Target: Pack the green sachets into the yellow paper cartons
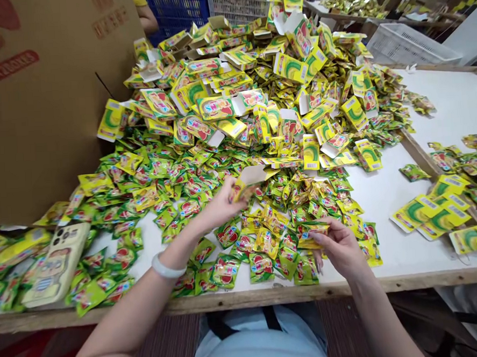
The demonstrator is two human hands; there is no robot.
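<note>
My left hand (223, 203) is closed around a small yellow carton (249, 182), whose pale flap stands up at the upper right. Thumb and fingers of my right hand (339, 242) pinch a small candy sachet (309, 232) with yellow and green printing, just above the table. Between the two hands lie loose green sachets (261, 266) with red fruit pictures, mixed with yellow sachets (266, 241). Beyond them rises a big heap of yellow-green cartons (216, 109), many with their flaps up. What is inside the held carton cannot be seen.
A large brown cardboard box (52, 103) stands at left. In front of it, a phone in a cream case (58, 265) lies on sachets. Flattened-looking yellow cartons (430, 210) rest at right beside a wooden strip (423, 162). White (412, 44) and blue crates (177, 10) stand behind.
</note>
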